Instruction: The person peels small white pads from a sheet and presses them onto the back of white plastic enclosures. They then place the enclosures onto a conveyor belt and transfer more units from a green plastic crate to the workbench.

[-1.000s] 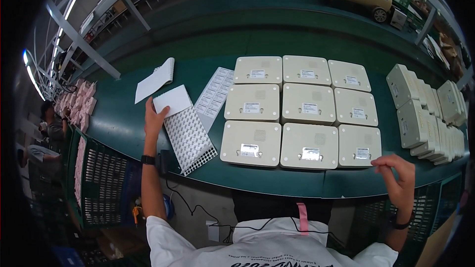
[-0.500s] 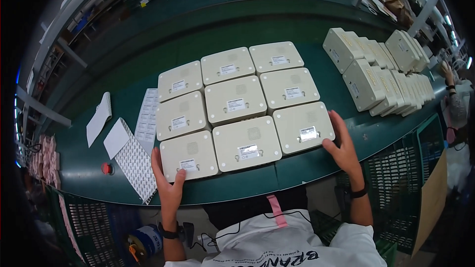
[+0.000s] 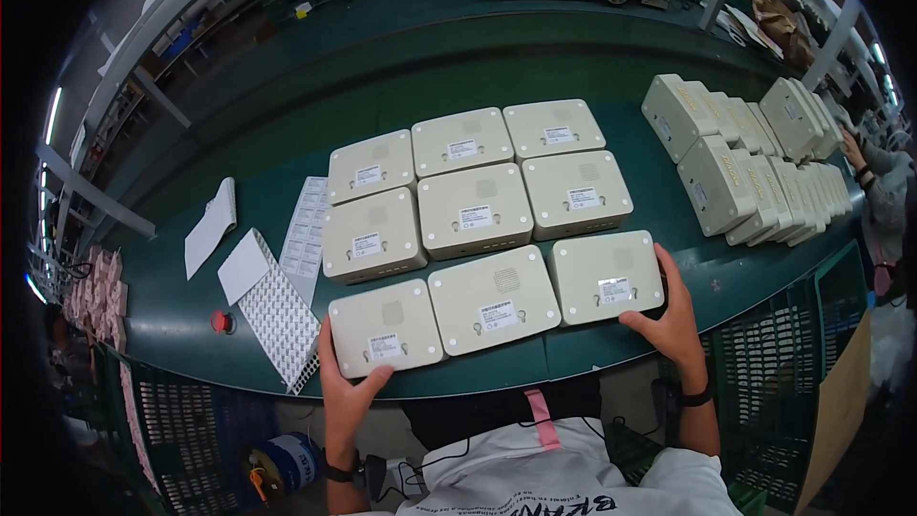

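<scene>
Several cream plastic device housings lie back-up on the green table, each with a white label, a round-hole grille and corner feet. Three form the near row, which stands apart from the rows behind. My left hand [image 3: 351, 390] is closed on the outer end of the left housing [image 3: 387, 320], thumb on its near edge. At the other end, my right hand [image 3: 671, 311] grips the right housing [image 3: 597, 263], thumb at its near corner. Between them the middle housing [image 3: 506, 291] is pressed in the row, untouched by fingers. Whether this row is lifted I cannot tell.
More cream housings [image 3: 712, 191] stand on edge in rows at the right, where another person's hand [image 3: 853, 155] reaches in. Left lie label sheets [image 3: 304, 229], a white patterned sheet [image 3: 274, 311] and a red knob [image 3: 222, 322]. Green crates [image 3: 764, 334] stand below the table edge.
Both hands have drawn the near row of three housings toward me, opening a gap to the middle row. The whole view has also shifted slightly.
</scene>
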`<state>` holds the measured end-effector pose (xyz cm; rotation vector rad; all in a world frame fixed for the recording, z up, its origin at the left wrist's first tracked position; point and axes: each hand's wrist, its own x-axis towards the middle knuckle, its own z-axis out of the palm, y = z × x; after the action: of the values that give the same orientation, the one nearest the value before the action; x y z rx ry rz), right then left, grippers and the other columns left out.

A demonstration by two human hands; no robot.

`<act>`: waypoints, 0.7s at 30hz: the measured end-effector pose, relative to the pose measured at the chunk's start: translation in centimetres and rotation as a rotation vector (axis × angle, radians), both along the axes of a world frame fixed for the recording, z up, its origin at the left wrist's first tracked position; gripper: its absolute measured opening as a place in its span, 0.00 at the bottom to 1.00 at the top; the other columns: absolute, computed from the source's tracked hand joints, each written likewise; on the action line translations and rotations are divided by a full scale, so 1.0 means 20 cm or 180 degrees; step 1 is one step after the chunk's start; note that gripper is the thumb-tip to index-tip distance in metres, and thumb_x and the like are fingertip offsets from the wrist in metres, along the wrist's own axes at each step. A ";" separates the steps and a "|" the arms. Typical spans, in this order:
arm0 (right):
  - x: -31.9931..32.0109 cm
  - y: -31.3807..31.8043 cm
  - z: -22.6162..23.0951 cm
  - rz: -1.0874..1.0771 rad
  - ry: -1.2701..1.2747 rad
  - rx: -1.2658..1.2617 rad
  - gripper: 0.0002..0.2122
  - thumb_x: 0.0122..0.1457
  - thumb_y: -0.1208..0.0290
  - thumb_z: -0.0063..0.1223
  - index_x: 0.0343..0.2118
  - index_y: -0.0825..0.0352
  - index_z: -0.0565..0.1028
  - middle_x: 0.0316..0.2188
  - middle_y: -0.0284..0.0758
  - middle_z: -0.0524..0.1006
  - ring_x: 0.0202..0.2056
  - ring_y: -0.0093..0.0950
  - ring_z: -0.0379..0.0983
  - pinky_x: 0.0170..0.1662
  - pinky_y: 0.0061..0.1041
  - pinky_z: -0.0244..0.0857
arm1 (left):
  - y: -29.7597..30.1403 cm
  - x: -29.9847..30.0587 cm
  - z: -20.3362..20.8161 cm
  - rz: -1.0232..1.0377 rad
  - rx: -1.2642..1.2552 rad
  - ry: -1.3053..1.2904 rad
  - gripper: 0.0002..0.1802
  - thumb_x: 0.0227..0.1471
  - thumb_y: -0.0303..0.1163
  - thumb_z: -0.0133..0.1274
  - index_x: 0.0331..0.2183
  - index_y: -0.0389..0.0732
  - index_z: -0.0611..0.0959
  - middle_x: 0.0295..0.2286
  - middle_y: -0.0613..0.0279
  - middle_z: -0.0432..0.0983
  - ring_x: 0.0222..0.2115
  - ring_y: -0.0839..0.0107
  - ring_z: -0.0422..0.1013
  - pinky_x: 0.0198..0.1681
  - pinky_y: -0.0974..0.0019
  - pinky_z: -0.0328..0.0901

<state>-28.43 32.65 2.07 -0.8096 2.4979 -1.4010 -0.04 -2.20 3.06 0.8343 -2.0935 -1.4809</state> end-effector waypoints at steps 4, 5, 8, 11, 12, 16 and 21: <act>-0.10 0.06 0.14 0.0698 0.0554 0.0534 0.55 0.39 0.57 0.76 0.67 0.71 0.52 0.66 0.49 0.55 0.67 0.42 0.51 0.68 0.36 0.47 | -0.15 0.05 0.05 -0.0959 -0.1706 -0.0893 0.66 0.27 0.35 0.73 0.65 0.34 0.54 0.62 0.45 0.54 0.63 0.51 0.52 0.66 0.57 0.48; -0.15 0.06 0.14 0.0879 0.0561 0.0507 0.56 0.37 0.56 0.77 0.67 0.70 0.52 0.67 0.50 0.52 0.68 0.44 0.49 0.68 0.36 0.46 | -0.18 0.04 0.07 -0.1156 -0.1727 -0.0752 0.66 0.27 0.35 0.73 0.65 0.34 0.54 0.62 0.45 0.54 0.63 0.51 0.52 0.66 0.57 0.48; -0.21 -0.02 0.15 0.1482 0.0614 0.0637 0.56 0.38 0.55 0.76 0.67 0.70 0.51 0.68 0.51 0.51 0.69 0.45 0.46 0.69 0.35 0.45 | -0.23 0.04 0.14 -0.1343 -0.1857 -0.0848 0.65 0.24 0.36 0.74 0.64 0.35 0.57 0.61 0.43 0.53 0.64 0.47 0.50 0.67 0.56 0.46; -0.22 -0.02 0.17 0.1521 0.0691 0.0895 0.55 0.38 0.55 0.76 0.66 0.70 0.53 0.67 0.51 0.52 0.68 0.46 0.47 0.69 0.36 0.46 | -0.25 0.00 0.12 -0.1670 -0.1795 -0.0986 0.62 0.25 0.36 0.74 0.62 0.36 0.60 0.60 0.42 0.55 0.63 0.46 0.52 0.66 0.55 0.48; -0.21 0.00 0.18 0.1644 0.0671 0.1010 0.54 0.38 0.55 0.76 0.66 0.70 0.54 0.66 0.52 0.53 0.68 0.46 0.47 0.68 0.36 0.46 | -0.24 0.01 0.13 -0.1755 -0.1838 -0.0930 0.62 0.25 0.36 0.74 0.62 0.36 0.60 0.60 0.42 0.55 0.63 0.46 0.52 0.66 0.55 0.48; -0.14 0.08 0.19 0.1386 0.0824 0.0669 0.52 0.38 0.56 0.76 0.64 0.70 0.56 0.63 0.51 0.57 0.66 0.45 0.52 0.67 0.36 0.49 | -0.15 0.09 0.23 -0.1669 -0.2198 -0.0964 0.49 0.41 0.37 0.69 0.62 0.43 0.64 0.61 0.45 0.57 0.61 0.43 0.54 0.62 0.47 0.53; 0.01 0.24 0.28 0.0707 0.1342 0.0550 0.49 0.37 0.56 0.76 0.62 0.69 0.59 0.60 0.49 0.61 0.63 0.44 0.57 0.65 0.35 0.52 | -0.09 0.20 0.43 -0.1100 -0.2436 -0.0588 0.47 0.39 0.36 0.70 0.60 0.41 0.68 0.56 0.45 0.60 0.56 0.43 0.57 0.60 0.50 0.54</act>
<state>-28.25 37.36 7.64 -1.4164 2.6638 -1.0085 3.91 -3.93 11.66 0.3256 -2.7427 -0.6187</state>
